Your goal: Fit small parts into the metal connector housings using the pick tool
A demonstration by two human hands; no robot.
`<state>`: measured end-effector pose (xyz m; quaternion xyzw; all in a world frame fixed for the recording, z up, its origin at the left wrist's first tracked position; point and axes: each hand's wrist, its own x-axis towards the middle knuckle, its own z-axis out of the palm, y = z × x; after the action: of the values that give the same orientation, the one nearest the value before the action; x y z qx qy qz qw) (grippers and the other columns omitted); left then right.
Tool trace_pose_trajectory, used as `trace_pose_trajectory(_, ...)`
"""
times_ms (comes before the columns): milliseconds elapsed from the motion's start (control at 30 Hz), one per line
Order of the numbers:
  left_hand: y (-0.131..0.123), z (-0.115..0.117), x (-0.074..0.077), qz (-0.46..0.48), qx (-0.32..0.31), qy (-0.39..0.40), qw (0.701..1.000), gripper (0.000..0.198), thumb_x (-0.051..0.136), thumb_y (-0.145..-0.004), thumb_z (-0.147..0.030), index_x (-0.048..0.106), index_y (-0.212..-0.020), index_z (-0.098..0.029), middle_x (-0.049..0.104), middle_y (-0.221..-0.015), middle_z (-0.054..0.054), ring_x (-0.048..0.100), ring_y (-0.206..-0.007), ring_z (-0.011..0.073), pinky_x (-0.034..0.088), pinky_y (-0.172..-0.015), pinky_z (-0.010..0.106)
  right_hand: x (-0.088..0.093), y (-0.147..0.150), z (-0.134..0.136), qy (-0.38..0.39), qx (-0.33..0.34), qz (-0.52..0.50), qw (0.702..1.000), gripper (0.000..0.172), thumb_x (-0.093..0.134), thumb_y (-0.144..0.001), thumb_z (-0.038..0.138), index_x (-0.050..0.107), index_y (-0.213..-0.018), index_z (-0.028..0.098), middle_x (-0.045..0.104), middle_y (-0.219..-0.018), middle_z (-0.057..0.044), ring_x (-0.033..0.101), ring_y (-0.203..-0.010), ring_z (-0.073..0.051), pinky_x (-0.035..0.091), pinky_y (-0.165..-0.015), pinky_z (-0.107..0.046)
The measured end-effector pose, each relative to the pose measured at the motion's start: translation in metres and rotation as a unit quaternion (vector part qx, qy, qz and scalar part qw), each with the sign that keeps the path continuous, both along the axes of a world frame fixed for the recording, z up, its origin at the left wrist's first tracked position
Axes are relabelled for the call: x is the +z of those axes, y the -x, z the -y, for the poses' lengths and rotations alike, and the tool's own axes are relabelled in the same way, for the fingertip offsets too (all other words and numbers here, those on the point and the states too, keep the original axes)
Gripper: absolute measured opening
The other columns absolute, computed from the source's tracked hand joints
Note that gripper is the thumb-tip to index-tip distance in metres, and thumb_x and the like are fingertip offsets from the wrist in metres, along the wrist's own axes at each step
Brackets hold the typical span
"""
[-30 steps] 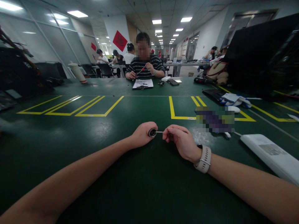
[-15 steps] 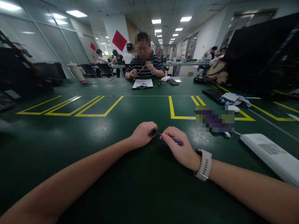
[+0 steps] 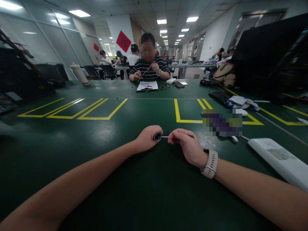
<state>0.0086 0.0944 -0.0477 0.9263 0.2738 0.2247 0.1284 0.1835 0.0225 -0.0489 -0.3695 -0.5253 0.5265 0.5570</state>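
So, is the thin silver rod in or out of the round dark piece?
Probably in: the rod runs from the right hand to the open end of the piece in the left hand. Can't tell how deep.

Head view, forward and down, distance hazy

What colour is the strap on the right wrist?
The strap is pale greyish-beige with dark holes; the head view shows best.

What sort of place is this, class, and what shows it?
Probably a shared office or workroom: a green table with yellow outlines, people seated farther back, and ceiling lights.
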Motion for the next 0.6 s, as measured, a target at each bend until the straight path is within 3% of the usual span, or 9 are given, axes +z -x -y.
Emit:
trace_pose_trajectory(100,0.0,0.0,-0.001,0.002,0.02,-0.001,1.0,0.009,0.05,-0.073,-0.009,0.049,-0.069,-0.016,0.049,-0.067,-0.002,0.048,-0.062,0.0113,0.037,-0.058,0.023,0.005,0.0,0.007,-0.076,-0.024,0.093,0.992,0.022,0.048,-0.084,0.025,0.064,-0.071,0.019,0.06,-0.071,-0.002,0.056,-0.071,-0.016,0.043,-0.067,-0.031)
trace_pose_trajectory(200,-0.001,0.0,-0.002,-0.006,0.035,-0.01,0.999,0.008,0.051,-0.073,-0.01,0.049,-0.068,-0.017,0.05,-0.067,-0.002,0.048,-0.062,0.0118,0.037,-0.058,0.024,0.01,0.002,0.013,-0.152,-0.055,0.2,0.966,0.022,0.047,-0.086,0.024,0.062,-0.07,0.019,0.059,-0.071,-0.002,0.055,-0.07,-0.016,0.042,-0.067,-0.031)
trace_pose_trajectory(333,-0.001,0.0,-0.002,-0.024,0.029,-0.022,0.999,0.008,0.051,-0.073,-0.01,0.049,-0.068,-0.016,0.051,-0.067,-0.002,0.049,-0.063,0.0125,0.037,-0.061,0.025,0.013,0.005,0.016,-0.182,-0.057,0.258,0.947,0.023,0.046,-0.086,0.022,0.06,-0.069,0.019,0.059,-0.07,-0.002,0.055,-0.069,-0.016,0.041,-0.067,-0.032)
trace_pose_trajectory(433,-0.001,0.001,-0.001,-0.038,0.02,-0.028,0.999,0.008,0.051,-0.072,-0.009,0.05,-0.069,-0.016,0.051,-0.067,-0.001,0.049,-0.063,0.0128,0.037,-0.062,0.026,0.013,0.003,0.012,-0.145,-0.038,0.216,0.965,0.024,0.047,-0.084,0.022,0.061,-0.065,0.019,0.059,-0.066,-0.002,0.055,-0.067,-0.016,0.042,-0.065,-0.032)
trace_pose_trajectory(600,0.0,0.001,0.0,-0.032,0.014,-0.015,0.999,0.009,0.05,-0.071,-0.008,0.05,-0.068,-0.016,0.051,-0.067,-0.002,0.048,-0.062,0.0119,0.037,-0.06,0.025,0.002,-0.001,-0.001,-0.023,-0.012,0.032,0.999,0.022,0.052,-0.08,0.024,0.064,-0.063,0.018,0.06,-0.065,-0.002,0.055,-0.066,-0.015,0.043,-0.065,-0.031)
